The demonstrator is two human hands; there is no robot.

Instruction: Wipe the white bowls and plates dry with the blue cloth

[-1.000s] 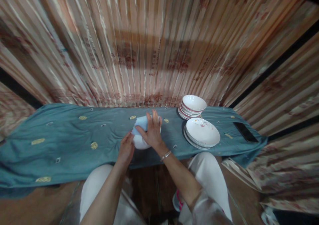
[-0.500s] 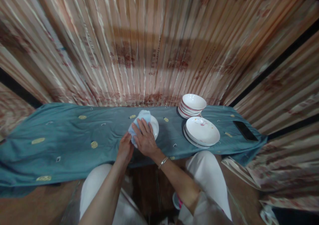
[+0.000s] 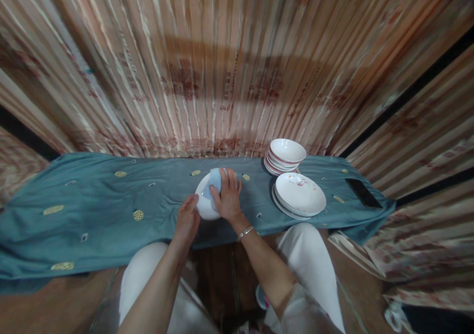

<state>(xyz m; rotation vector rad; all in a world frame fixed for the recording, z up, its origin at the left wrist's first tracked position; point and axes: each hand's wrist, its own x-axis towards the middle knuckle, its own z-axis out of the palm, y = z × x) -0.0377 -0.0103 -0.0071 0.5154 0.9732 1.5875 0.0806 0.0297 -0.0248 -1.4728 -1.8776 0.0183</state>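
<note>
A round white dish (image 3: 206, 204) is tilted up over the cloth-covered surface; whether it is a plate or a shallow bowl I cannot tell. My left hand (image 3: 187, 216) grips its left edge, fingers closed on the rim and thumb along the front. Bunched under my right hand (image 3: 228, 196) is a light blue cloth (image 3: 215, 182), pressed against the right part of the dish. The curled fingers of that hand hold the cloth and hide the dish's right side.
Right of my hands stands a stack of white plates (image 3: 300, 194) with a floral pattern. Behind it are stacked bowls (image 3: 287, 151) with red rims. A black phone (image 3: 363, 193) lies farther right on the teal tablecloth (image 3: 103, 201). A pleated curtain (image 3: 207, 77) hangs behind.
My right hand has shifted to the right with the blue cloth, now more bunched. The left part of the dish has come into sight. My left hand stays nearly in place.
</note>
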